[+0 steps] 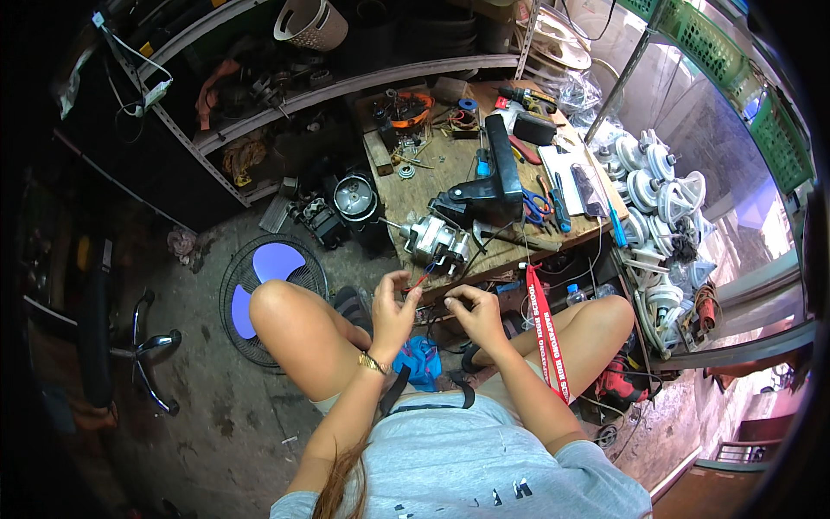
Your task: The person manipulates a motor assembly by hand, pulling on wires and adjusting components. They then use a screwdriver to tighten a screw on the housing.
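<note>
A silver fan motor [435,240] with a long shaft lies at the near edge of the wooden workbench. A thin red wire [421,281] comes from its near side, next to a short blue one. My left hand [391,316], wearing a gold watch, has its thumb and fingers closed at the end of the red wire. To the right, my right hand [478,313] is held just off the bench edge, fingers curled and tips pinched. Whatever is between those tips is too small to tell. A black fan stand part [494,183] stands behind the motor.
Scissors [536,206], screwdrivers and a cordless drill [529,97] lie on the bench [432,186]. A red lanyard [545,333] hangs over my right thigh. By my left knee stands a fan with purple blades [278,261]. White plastic parts [661,203] are piled at right.
</note>
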Action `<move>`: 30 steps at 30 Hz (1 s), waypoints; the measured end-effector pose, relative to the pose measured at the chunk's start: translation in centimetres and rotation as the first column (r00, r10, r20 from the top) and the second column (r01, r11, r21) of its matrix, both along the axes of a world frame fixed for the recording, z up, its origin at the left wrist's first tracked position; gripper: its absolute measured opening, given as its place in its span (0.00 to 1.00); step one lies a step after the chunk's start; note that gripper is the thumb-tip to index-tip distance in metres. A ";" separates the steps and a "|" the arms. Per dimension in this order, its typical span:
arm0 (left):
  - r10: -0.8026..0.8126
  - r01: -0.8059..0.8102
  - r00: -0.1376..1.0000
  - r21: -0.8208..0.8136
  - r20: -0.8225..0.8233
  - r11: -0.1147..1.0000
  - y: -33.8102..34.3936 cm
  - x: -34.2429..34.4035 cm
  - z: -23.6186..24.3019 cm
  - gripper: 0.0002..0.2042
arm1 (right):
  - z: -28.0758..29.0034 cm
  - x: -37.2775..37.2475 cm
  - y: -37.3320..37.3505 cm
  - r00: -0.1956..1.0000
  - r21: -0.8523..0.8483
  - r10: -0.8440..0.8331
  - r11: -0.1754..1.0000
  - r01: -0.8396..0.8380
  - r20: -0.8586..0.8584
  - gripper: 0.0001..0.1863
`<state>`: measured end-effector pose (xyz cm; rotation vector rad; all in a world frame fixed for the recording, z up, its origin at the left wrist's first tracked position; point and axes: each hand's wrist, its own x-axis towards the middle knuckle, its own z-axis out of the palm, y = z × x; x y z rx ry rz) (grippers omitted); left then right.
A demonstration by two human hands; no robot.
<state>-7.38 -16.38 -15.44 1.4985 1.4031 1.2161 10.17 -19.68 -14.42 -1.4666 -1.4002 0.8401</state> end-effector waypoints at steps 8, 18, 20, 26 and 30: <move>0.021 0.033 0.915 0.126 -0.403 0.991 1.6 1.5 -2.8 0.14 | -1.0 -0.2 2.4 1.000 -0.148 -0.005 0.989 0.004 -0.007 0.10; 0.032 -0.032 0.999 -0.006 -0.009 0.999 2.1 1.4 -2.3 0.05 | -3.7 -1.9 5.9 0.999 -0.168 0.006 0.986 0.003 0.049 0.12; 0.035 -0.036 0.998 -0.012 -0.049 0.999 2.0 1.3 -1.7 0.05 | -4.0 -2.2 6.1 0.999 -0.227 -0.022 0.973 0.032 0.044 0.13; 0.006 -0.007 0.996 -0.016 -0.086 1.000 2.1 1.0 -1.2 0.07 | -5.0 -2.6 6.4 0.997 -0.216 -0.075 0.974 0.069 -0.018 0.13; -0.046 0.046 0.994 -0.003 -0.100 0.999 2.5 0.8 -1.4 0.07 | -5.6 -2.7 6.6 0.994 -0.247 -0.098 0.966 0.081 -0.056 0.11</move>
